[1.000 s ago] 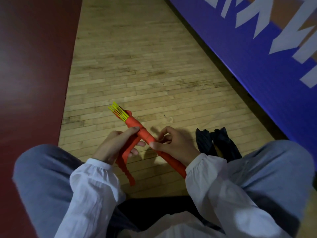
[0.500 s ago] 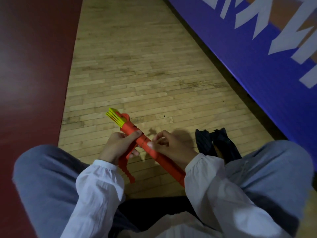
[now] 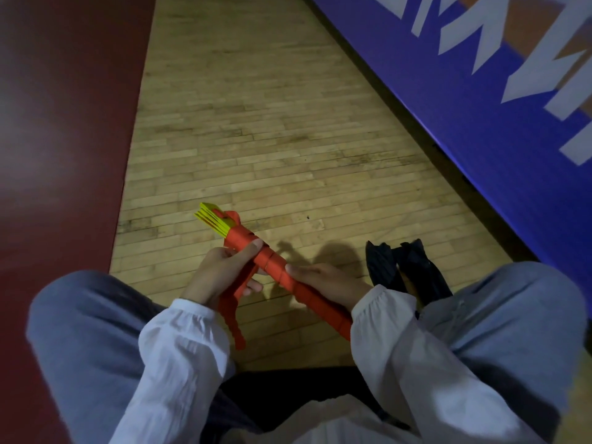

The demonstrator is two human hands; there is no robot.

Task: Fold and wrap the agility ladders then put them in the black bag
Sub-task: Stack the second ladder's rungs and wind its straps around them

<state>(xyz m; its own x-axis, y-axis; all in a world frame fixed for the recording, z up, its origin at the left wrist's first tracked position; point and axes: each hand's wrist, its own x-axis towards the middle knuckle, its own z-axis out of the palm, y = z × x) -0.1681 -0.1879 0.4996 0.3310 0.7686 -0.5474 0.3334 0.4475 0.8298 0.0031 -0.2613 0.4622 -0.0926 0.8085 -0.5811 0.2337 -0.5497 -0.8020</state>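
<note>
A folded agility ladder (image 3: 272, 262) forms a long bundle wound in red strap, with yellow rung ends (image 3: 213, 217) sticking out at its far tip. My left hand (image 3: 221, 272) grips the bundle near the upper end, thumb on top, and a loose red strap tail (image 3: 232, 310) hangs down beneath it. My right hand (image 3: 323, 283) holds the bundle's lower half, fingers pressed on the wrap. The black bag (image 3: 408, 267) lies crumpled on the wooden floor just right of my right hand, beside my right knee.
I sit on a wood plank floor (image 3: 256, 123) with my knees in grey trousers on either side. A dark red floor zone (image 3: 57, 139) runs along the left. A blue banner with white letters (image 3: 480, 91) lines the right.
The bundle has shifted slightly left and up. My left thumb slid along the wrap, and my right hand flattened along the lower part; the strap tail hangs shorter than a second ago.
</note>
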